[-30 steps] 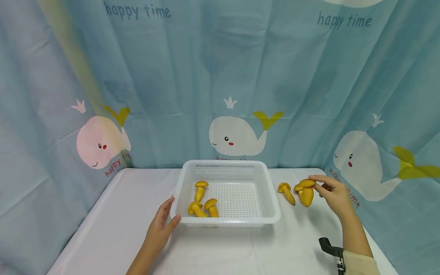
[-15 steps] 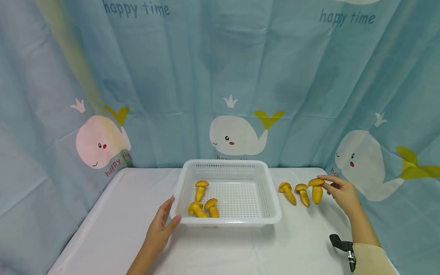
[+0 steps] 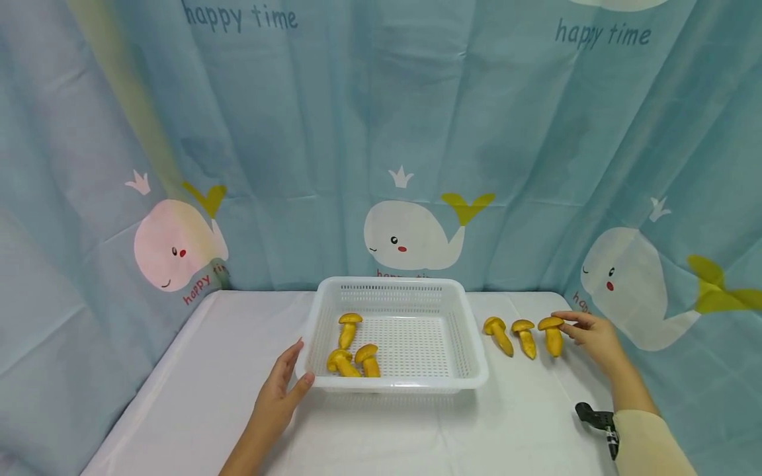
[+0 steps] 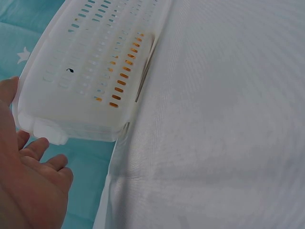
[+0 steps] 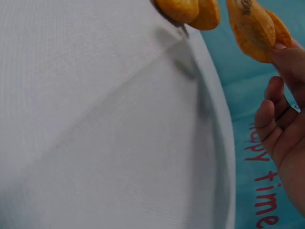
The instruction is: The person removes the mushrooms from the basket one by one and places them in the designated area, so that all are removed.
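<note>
My right hand (image 3: 591, 335) pinches the cap of a yellow-brown mushroom (image 3: 553, 338) between thumb and fingers, at the right end of a row. Two similar mushrooms lie to its left, a middle mushroom (image 3: 524, 338) and a left mushroom (image 3: 499, 336). In the right wrist view the held mushroom (image 5: 252, 28) shows its cap gripped by the thumb. My left hand (image 3: 278, 393) grips the near left corner of a white plastic basket (image 3: 399, 382), thumb on the rim. Inside the basket, at its left, lie three more mushrooms: one upper mushroom (image 3: 349, 329) and two lower ones.
A white cloth (image 3: 381, 436) covers the table. Behind it hangs a blue curtain (image 3: 297, 165) with printed whales. A black bracket (image 3: 595, 418) sits by the right wrist, next to the beige sleeve (image 3: 645, 443).
My right hand has moved rightward and slightly down with its mushroom, away from the middle mushroom it overlapped before. My left hand and the basket have stayed in place.
</note>
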Demonstrator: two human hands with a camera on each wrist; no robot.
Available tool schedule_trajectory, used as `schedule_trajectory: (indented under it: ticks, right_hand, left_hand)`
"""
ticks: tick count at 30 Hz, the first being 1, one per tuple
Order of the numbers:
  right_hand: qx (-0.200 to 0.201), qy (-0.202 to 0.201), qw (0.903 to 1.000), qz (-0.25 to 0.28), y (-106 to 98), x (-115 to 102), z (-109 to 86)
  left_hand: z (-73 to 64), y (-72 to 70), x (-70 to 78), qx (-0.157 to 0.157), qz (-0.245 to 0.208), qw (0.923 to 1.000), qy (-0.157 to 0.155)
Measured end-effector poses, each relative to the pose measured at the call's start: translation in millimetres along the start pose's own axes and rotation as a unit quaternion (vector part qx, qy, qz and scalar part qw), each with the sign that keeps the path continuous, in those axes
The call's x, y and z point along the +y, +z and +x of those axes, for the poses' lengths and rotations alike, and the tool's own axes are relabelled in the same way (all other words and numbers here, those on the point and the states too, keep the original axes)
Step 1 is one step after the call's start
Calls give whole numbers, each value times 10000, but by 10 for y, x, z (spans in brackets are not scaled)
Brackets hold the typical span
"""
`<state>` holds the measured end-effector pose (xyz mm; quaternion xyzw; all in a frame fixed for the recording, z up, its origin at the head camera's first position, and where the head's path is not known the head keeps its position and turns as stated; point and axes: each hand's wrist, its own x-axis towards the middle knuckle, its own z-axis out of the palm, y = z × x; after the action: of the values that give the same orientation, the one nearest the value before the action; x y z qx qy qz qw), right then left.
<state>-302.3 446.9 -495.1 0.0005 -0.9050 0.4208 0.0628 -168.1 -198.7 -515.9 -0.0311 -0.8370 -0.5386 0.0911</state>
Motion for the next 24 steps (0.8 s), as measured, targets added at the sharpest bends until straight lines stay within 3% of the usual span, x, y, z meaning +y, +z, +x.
schedule_trajectory:
  ticks: [14, 24]
  right_hand:
    - [-222, 1021, 9921, 691, 90, 214, 186]
    - [-334, 1123, 9896, 840, 42, 279, 250]
  left_hand:
    - [-10, 1, -6, -151, -243, 9995, 89]
    - [2, -8, 2, -163, -263, 9995, 41]
